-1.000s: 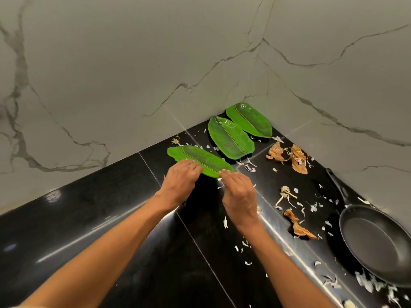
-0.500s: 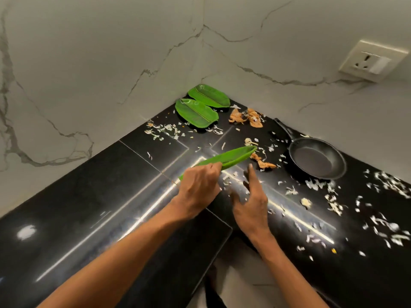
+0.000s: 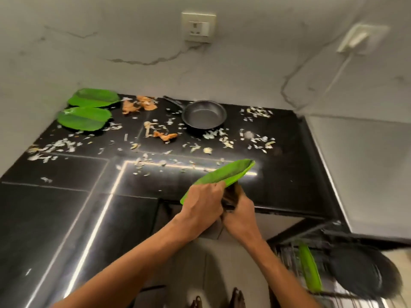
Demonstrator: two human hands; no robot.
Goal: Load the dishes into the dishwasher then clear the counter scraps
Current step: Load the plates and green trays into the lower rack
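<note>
Clearly the counter [image 3: 66,218] was the biggest thing before you, black and glossy, with the open dishwasher rack [image 3: 333,294] low on your right, where a green plate [image 3: 310,272] already stood on edge beside a dark dish [image 3: 364,270]. Beyond your fingers lay the pan [image 3: 203,115], two leaf plates at the far left, one [image 3: 94,97] behind the other [image 3: 84,118], and scraps [image 3: 164,136] strewn between them and you.

Your left hand [image 3: 203,204] gripped the near end of the third leaf plate [image 3: 224,175], fingers curled over its edge, so the plate rose tilted away from your knuckles, off the counter. Your right hand [image 3: 241,211] sat just beside it, below the plate; its fingers were blurred and partly hidden, so you could not tell whether they held the underside or merely steadied it.

I judged the plate light and stiff, likely smooth plastic or melamine, a little slick if greasy. Its thin rim suited a pinch near one end, as you had it, though a second hold under the middle would have stopped it swinging. The pan would have been heavier; its handle was the place to take it.
</note>
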